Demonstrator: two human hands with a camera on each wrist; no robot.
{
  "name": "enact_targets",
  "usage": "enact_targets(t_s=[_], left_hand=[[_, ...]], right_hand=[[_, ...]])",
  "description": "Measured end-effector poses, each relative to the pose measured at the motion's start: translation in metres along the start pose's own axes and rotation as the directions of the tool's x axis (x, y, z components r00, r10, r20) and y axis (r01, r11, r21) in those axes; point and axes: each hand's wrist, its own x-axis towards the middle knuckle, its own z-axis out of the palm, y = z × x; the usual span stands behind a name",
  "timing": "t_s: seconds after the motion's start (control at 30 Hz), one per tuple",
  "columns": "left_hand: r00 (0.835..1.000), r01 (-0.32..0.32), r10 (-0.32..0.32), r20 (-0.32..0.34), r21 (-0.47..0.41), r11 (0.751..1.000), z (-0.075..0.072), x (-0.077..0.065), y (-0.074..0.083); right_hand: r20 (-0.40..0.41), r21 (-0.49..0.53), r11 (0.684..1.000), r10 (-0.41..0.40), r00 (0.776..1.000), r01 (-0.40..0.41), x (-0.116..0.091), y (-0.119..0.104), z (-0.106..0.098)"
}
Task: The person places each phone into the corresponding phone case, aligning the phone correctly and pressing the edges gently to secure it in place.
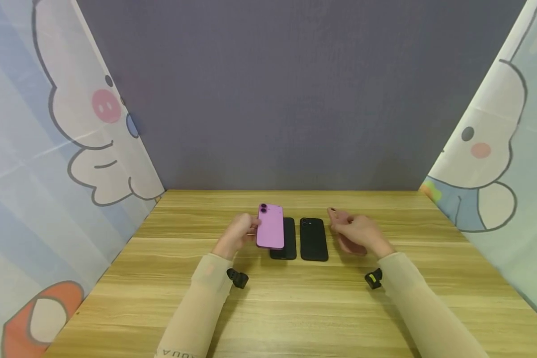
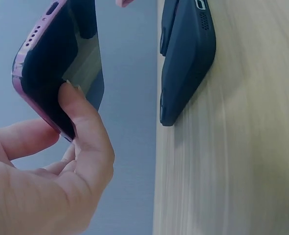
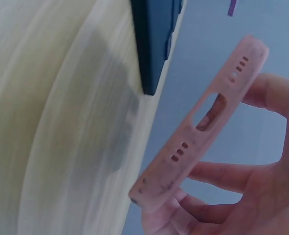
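Note:
My left hand (image 1: pixel 238 232) pinches a purple phone (image 1: pixel 270 226) by its side edge, raised above the table with its camera side up. The left wrist view shows its dark glass screen facing down. Partly beneath it lies a black phone-shaped item (image 1: pixel 290 239) on the table. Beside that lies a second black phone-shaped item (image 1: pixel 313 239) with a camera cutout at its upper corner. My right hand (image 1: pixel 360 231) grips a pink phone case (image 3: pixel 203 122) by its long edges, tilted and lifted off the table. Its port opening and small holes face the right wrist camera.
The wood-grain table (image 1: pixel 304 308) ends at a dark grey panel (image 1: pixel 291 99) behind it. Cartoon-printed curtains (image 1: pixel 488 149) stand at both sides. Each wrist wears a black strap (image 1: pixel 238 278).

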Motion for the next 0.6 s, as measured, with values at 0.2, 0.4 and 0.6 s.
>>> enact_targets(t_s=[0.2,0.4,0.6], left_hand=[[1.000,-0.007,0.007,0.009,-0.008,1.000,0.001,0.000,0.001],[1.000,-0.005,0.006,0.018,-0.009,1.000,0.004,-0.002,0.002],[1.000,-0.013,0.013,0.025,-0.015,1.000,0.004,-0.001,0.001]], right_hand=[[-0.001,0.024,0.999,-0.021,1.000,0.021,-0.001,-0.011,0.001],[-0.015,0.055,0.998,-0.024,1.000,0.025,-0.003,-0.020,0.001],[-0.019,0.120,0.992,-0.027,0.999,0.029,-0.005,-0.026,0.003]])
